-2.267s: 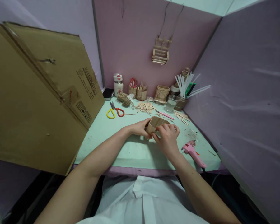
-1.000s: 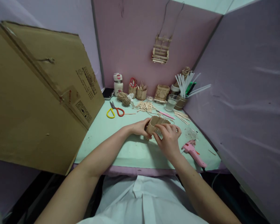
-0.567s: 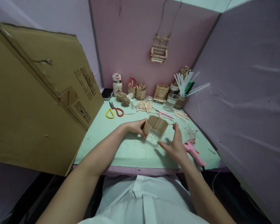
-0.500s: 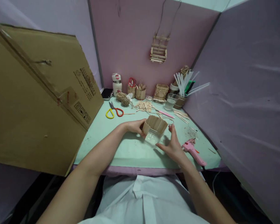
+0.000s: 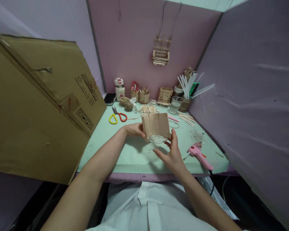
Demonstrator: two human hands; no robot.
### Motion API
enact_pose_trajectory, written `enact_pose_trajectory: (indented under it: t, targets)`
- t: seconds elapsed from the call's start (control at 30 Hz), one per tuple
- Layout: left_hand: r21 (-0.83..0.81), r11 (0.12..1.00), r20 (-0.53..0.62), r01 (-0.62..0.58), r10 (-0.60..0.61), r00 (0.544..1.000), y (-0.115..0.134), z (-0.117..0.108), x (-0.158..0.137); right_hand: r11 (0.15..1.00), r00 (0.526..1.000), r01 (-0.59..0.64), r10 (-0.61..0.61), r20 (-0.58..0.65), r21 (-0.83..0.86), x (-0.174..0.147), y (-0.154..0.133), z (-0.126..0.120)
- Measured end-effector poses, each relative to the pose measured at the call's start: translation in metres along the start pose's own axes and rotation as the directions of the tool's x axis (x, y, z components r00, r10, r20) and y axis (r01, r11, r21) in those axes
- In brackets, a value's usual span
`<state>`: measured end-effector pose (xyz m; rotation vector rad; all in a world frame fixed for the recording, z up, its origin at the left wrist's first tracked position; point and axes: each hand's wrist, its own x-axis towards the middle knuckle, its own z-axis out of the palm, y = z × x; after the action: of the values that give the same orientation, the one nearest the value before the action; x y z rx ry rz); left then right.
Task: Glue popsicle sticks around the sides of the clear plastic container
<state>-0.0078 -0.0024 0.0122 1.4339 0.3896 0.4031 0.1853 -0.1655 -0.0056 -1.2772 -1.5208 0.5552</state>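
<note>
A clear plastic cup covered with flat wooden craft sticks [image 5: 156, 125] is held tilted above the table, stick-covered side facing me and its clear bottom showing below. My left hand [image 5: 135, 129] grips it at the left edge, some fingers hidden behind. At the lower right is my right hand [image 5: 172, 152], thumb spread away from the fingers, which are at the cup's right lower edge; whether they touch it I cannot tell. The pink hot glue gun [image 5: 200, 156] lies on the table right of that hand.
Scissors [image 5: 118, 116], a twine ball [image 5: 126, 103] and loose craft sticks [image 5: 149, 110] lie behind the hands. Farther back stand a glass of water [image 5: 175, 105] and a holder with white glue sticks [image 5: 186, 104]. A large cardboard sheet [image 5: 45, 106] leans at the left.
The cup has been turned so that its stick-covered outside faces me instead of its open inside. My right hand has moved slightly left, to beneath the cup's right edge.
</note>
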Motion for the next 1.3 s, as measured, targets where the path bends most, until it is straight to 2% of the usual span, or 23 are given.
enact_pose_trajectory:
  t: [0.1, 0.23, 0.4, 0.63, 0.8, 1.13, 1.23, 1.3]
  targets:
    - [-0.095, 0.994, 0.051, 0.047, -0.042, 0.998, -0.005, -0.003, 0.000, 0.997, 0.997, 0.053, -0.056, -0.061, -0.060, -0.002, -0.006, 0.007]
    - [-0.176, 0.984, 0.053, 0.033, -0.024, 0.998, -0.009, -0.003, -0.001, 0.985, 0.983, 0.091, -0.112, -0.143, -0.146, -0.005, -0.012, 0.017]
    - [-0.228, 0.973, 0.055, 0.023, -0.011, 0.998, -0.010, -0.001, -0.001, 0.978, 0.966, 0.126, -0.159, -0.206, -0.168, -0.007, -0.017, 0.024]
    - [-0.249, 0.968, 0.041, 0.027, -0.017, 0.999, -0.012, 0.002, 0.002, 0.977, 0.967, 0.088, -0.131, -0.219, -0.194, -0.006, -0.021, 0.025]
    - [-0.309, 0.951, 0.027, -0.011, 0.020, 0.999, -0.010, 0.014, 0.008, 0.981, 0.959, 0.069, -0.116, -0.260, -0.183, 0.001, -0.019, 0.024]
    - [-0.296, 0.955, -0.030, -0.021, 0.013, 0.999, -0.004, 0.028, 0.010, 0.984, 0.957, 0.047, -0.093, -0.274, -0.171, 0.007, -0.013, 0.020]
    - [-0.206, 0.977, -0.070, -0.047, 0.034, 0.997, 0.001, 0.031, 0.011, 0.984, 0.959, 0.041, -0.088, -0.269, -0.175, 0.007, -0.004, 0.018]
    - [-0.079, 0.994, -0.095, -0.072, 0.065, 0.993, 0.004, 0.032, 0.013, 0.980, 0.962, 0.043, -0.093, -0.258, -0.196, 0.007, 0.006, 0.014]
